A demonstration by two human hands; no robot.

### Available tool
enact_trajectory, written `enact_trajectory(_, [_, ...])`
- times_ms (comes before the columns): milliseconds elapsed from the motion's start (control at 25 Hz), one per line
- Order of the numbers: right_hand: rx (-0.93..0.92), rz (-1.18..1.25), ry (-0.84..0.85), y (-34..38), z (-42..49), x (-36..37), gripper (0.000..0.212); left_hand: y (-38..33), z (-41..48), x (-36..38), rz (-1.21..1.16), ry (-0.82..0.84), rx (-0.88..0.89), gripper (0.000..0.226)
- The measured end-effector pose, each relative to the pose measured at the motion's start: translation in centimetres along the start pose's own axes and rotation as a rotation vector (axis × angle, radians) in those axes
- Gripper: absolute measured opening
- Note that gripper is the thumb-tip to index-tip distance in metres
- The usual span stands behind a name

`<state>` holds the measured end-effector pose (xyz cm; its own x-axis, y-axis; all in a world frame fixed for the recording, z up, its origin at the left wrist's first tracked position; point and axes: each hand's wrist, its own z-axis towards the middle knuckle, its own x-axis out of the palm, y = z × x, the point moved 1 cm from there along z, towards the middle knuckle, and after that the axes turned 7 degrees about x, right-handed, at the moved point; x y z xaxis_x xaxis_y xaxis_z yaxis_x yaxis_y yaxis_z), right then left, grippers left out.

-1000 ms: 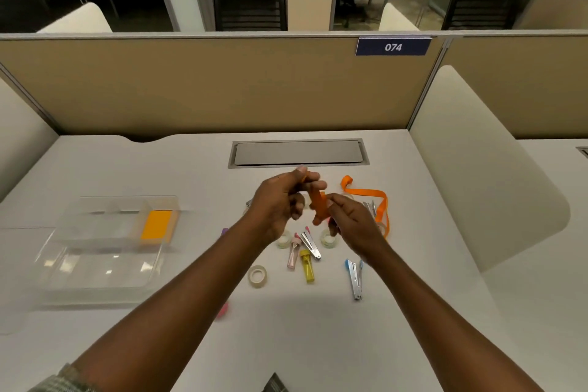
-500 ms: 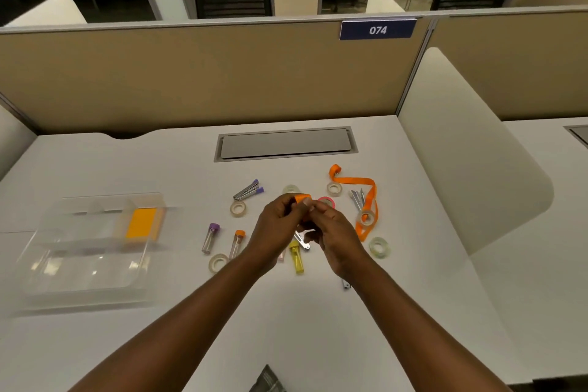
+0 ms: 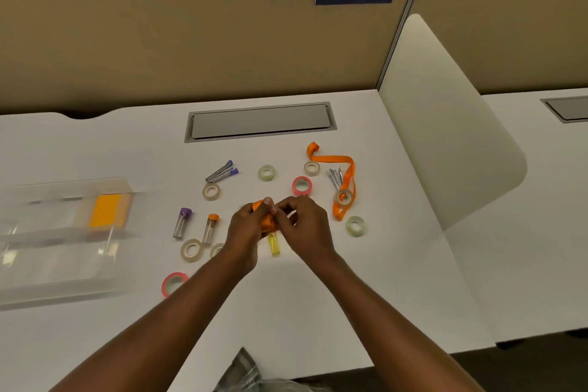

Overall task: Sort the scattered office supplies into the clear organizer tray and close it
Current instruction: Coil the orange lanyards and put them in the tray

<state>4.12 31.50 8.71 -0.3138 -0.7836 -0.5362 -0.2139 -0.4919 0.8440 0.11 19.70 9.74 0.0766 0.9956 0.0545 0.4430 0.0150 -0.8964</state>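
My left hand (image 3: 246, 229) and my right hand (image 3: 304, 226) meet over the middle of the desk, both pinching a bunched orange ribbon (image 3: 265, 219). A second orange ribbon (image 3: 345, 178) lies loose at the right. Around the hands lie clear tape rolls (image 3: 192, 250), pink tape rolls (image 3: 301, 185), a purple-capped vial (image 3: 182, 222), an orange-capped vial (image 3: 210, 227), a yellow vial (image 3: 273, 243) and small staplers (image 3: 221, 172). The clear organizer tray (image 3: 63, 232) sits open at the left with an orange pad (image 3: 105, 210) in one compartment.
A tan partition (image 3: 191, 41) with a label "074" closes the back of the desk. A grey cable hatch (image 3: 261, 120) lies behind the supplies. A white divider panel (image 3: 445, 124) stands at the right. Metal clips (image 3: 334, 177) lie by the loose ribbon.
My hands have come down and closer together, gathering the orange ribbon into a small bunch. The view has tilted down toward the desk.
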Motion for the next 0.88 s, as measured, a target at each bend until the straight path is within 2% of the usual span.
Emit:
enact_trajectory(80, [0.018, -0.029, -0.078, -2.7, 2.5, -0.6, 0.013, 0.5, 0.3, -0.3, -0.068, -0.004, -0.031, 0.024])
enact_trajectory(200, [0.191, -0.118, -0.209, -8.4, 7.7, -2.6, 0.016, 0.5, -0.1, -1.0, -0.095, 0.060, -0.020, 0.014])
enact_trajectory(240, [0.260, -0.189, -0.194, -10.3, 9.4, -3.3, 0.023, 0.5, -0.2, -1.3, -0.094, 0.074, -0.014, 0.011])
enact_trajectory(360, [0.439, -0.437, 0.013, -14.2, 13.9, -4.9, 0.044, 0.5, -0.7, -2.4, -0.072, 0.061, -0.022, 0.010])
enact_trajectory(440, [0.487, -0.460, 0.112, -15.2, 16.0, -4.9, 0.048, 0.7, -0.7, -3.5, -0.043, 0.043, -0.026, 0.012])
enact_trajectory(520, [0.470, -0.458, 0.149, -15.2, 17.5, -4.5, 0.042, 0.9, -0.8, -4.5, -0.013, 0.043, -0.031, 0.012])
enact_trajectory(600, [0.408, -0.489, 0.152, -14.3, 18.6, -4.0, 0.022, 0.9, -0.8, -5.5, 0.003, 0.035, -0.040, 0.011])
enact_trajectory(640, [0.377, -0.482, 0.144, -13.8, 19.0, -3.9, 0.019, 0.9, -0.8, -5.9, 0.005, 0.027, -0.041, 0.011])
enact_trajectory(720, [0.315, -0.398, 0.095, -12.1, 19.2, -4.0, 0.029, 0.8, -0.7, -6.2, -0.003, 0.023, -0.048, 0.009])
enact_trajectory(800, [0.253, -0.189, 0.016, -9.6, 19.0, -4.2, 0.029, 0.5, -0.7, -6.2, -0.002, 0.032, -0.060, 0.006])
enact_trajectory(880, [0.235, 0.090, -0.031, -6.4, 18.8, -4.5, 0.022, 0.0, -0.6, -5.8, 0.024, 0.034, -0.061, 0.020])
